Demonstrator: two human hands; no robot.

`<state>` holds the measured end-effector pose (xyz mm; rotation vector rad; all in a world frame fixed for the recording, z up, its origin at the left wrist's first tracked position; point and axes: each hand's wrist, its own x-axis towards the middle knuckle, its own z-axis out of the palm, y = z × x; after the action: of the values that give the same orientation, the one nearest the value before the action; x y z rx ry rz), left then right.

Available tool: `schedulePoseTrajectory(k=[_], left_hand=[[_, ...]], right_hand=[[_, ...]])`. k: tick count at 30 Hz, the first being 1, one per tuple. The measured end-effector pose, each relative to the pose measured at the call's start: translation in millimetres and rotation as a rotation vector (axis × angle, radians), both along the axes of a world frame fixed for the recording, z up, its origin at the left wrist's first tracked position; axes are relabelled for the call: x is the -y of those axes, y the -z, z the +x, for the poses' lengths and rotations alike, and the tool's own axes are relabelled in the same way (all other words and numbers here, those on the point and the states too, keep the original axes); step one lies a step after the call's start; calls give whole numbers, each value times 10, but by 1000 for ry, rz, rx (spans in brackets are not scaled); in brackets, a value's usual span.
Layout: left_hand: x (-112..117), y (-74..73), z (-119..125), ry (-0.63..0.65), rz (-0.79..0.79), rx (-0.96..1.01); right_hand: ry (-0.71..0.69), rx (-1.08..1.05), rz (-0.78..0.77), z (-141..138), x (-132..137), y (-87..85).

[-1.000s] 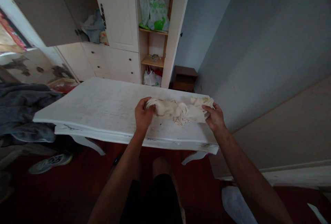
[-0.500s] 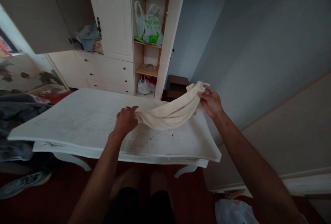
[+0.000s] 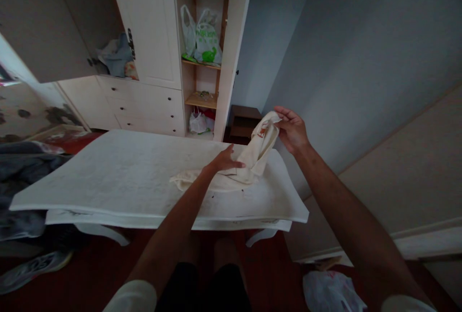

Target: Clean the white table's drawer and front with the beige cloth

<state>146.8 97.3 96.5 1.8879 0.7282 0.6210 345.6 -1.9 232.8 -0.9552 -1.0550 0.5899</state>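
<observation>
A cream cloth lies partly on the white table, near its right end. My right hand pinches the cloth's upper end and holds it up above the table's far right corner. My left hand is stretched out with flat fingers, touching the middle of the cloth where it meets the tabletop. The cloth's other end trails left on the table.
A white wardrobe with open shelves and plastic bags stands behind the table. A small dark stool sits by the wall. Grey bedding and a shoe lie at left. A white bag lies on the floor.
My left hand let go of the cloth's left end and moved right to its middle. My right hand kept its end raised; the cloth's left part now lies on the table.
</observation>
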Motion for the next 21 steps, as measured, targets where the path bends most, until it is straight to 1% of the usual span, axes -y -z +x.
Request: schedulePoseTrajectory(k=[2,3,4,5,7,9,11,12,13,14,15,16,17,18,19,20,21], left_hand=[[29,-2,53,162,-20,29],[64,-26,55,201,-28,62],[109,-67,45,201,-46,108],[163,-125,27,174,-81,166],[279,-291,-30,104,-215,313],[387,-499,-103,91,-399,457],[464,-715,-175,101,-534,574],[489,-814,-204,96,-574,619],[505,-903,-228,84,-605,654],[515,-982,-246,69,-633,679],[521,-1052,-259,62,-659,695],[525,-1113,-268,66,-685,704],[530,-1169,-275,79,-706,708],[536,-1223,-283,101,-717,708],[545,-1278,-292,128,-716,706],[556,-1336,-303,153,-702,704],[568,-1397,-317,179,-679,705]], right_hand=[[50,15,63,88,-4,-107],[81,25,92,145,-11,-149],[117,38,120,208,-23,-179],[160,57,140,275,-40,-197],[274,104,134,401,-83,-191],[429,150,46,471,-114,-129],[586,166,-58,433,-91,-22],[638,161,-85,364,-49,44],[654,149,-95,264,17,116],[617,136,-99,137,105,192],[529,123,-114,-9,211,273],[370,114,-169,-166,330,358],[147,114,-278,-323,453,449],[-86,115,-428,-472,571,545],[-274,120,-565,-606,677,647],[-393,131,-666,-719,765,755],[-449,145,-745,-811,832,865]])
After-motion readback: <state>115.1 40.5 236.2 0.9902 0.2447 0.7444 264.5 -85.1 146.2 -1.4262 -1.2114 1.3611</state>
